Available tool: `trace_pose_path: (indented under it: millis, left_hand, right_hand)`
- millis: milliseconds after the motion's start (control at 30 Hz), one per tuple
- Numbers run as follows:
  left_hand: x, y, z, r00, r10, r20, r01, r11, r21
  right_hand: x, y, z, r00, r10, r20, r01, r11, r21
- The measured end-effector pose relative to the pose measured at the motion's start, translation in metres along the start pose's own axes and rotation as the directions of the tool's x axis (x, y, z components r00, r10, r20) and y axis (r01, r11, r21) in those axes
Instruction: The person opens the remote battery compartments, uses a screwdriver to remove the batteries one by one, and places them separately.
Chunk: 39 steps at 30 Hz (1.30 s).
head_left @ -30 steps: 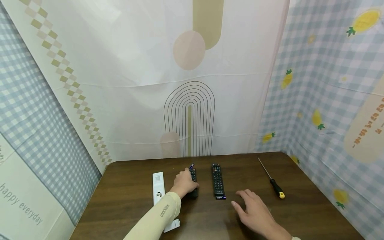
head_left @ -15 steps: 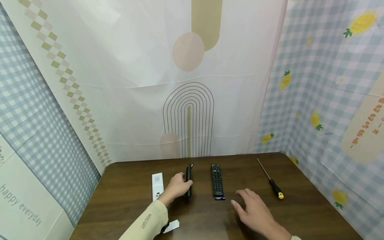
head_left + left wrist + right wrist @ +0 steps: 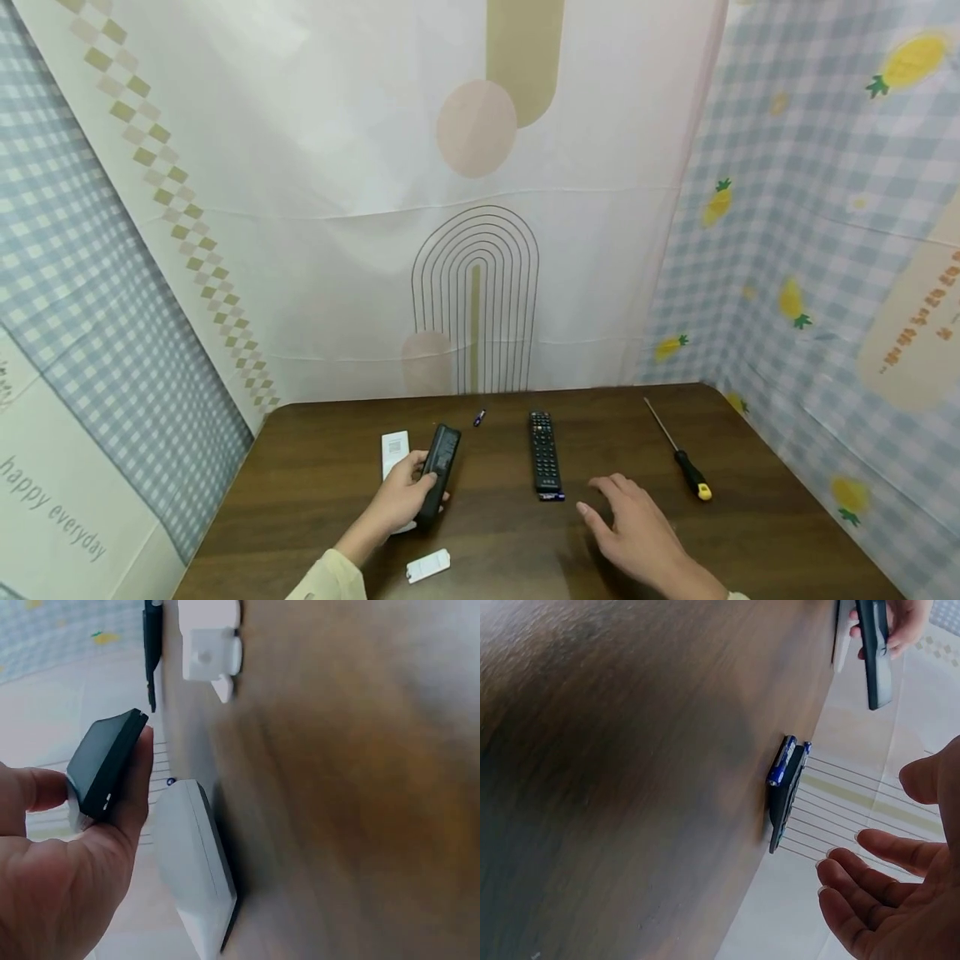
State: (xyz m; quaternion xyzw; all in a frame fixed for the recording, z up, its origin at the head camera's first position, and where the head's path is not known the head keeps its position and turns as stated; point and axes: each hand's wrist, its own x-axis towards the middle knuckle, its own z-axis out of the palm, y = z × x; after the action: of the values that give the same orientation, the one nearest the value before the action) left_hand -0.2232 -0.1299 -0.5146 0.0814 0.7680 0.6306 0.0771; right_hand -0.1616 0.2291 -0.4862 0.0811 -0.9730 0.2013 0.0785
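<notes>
My left hand point(image 3: 405, 492) grips a black remote control point(image 3: 442, 458), lifted off the table with its back turned up, thumb on one side and fingers on the other. Under and beside that hand lies a white remote control point(image 3: 394, 448), partly covered. Closer to me is a small white battery cover point(image 3: 428, 566), also visible as a white cover point(image 3: 208, 652) in the left wrist view. My right hand point(image 3: 637, 533) holds nothing, its fingers loosely bent over the table. A second black remote control point(image 3: 544, 450) lies buttons up near it, with a blue battery point(image 3: 782, 761) at its near end.
A single battery point(image 3: 479, 417) lies toward the back of the brown table point(image 3: 300, 483). On the right rests a screwdriver point(image 3: 692, 475) with a black and yellow handle. A patterned cloth point(image 3: 337, 292) hangs behind the table.
My left hand has picked the black remote control up, turned it over and brought it left and nearer. The battery behind it now shows fully. My right hand has stayed in place.
</notes>
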Motion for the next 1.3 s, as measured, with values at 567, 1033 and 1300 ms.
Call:
trace_pose_path:
  millis: [567, 1033, 1300]
  left_hand:
    - [-0.006, 0.004, 0.006, 0.999, 0.037, 0.04, -0.032, 0.994, -0.104]
    - [0.0, 0.025, 0.036, 0.99, 0.09, 0.106, -0.083, 0.994, -0.075]
    - [0.001, 0.031, 0.047, 0.991, 0.105, 0.084, -0.102, 0.994, -0.038]
  right_hand:
    - [0.015, -0.019, 0.009, 0.995, -0.099, -0.002, 0.099, 0.995, 0.028]
    - [0.037, -0.062, 0.031, 0.902, -0.424, -0.082, 0.425, 0.905, -0.002]
    - [0.049, -0.085, 0.045, 0.855, -0.495, -0.155, 0.509, 0.859, 0.063]
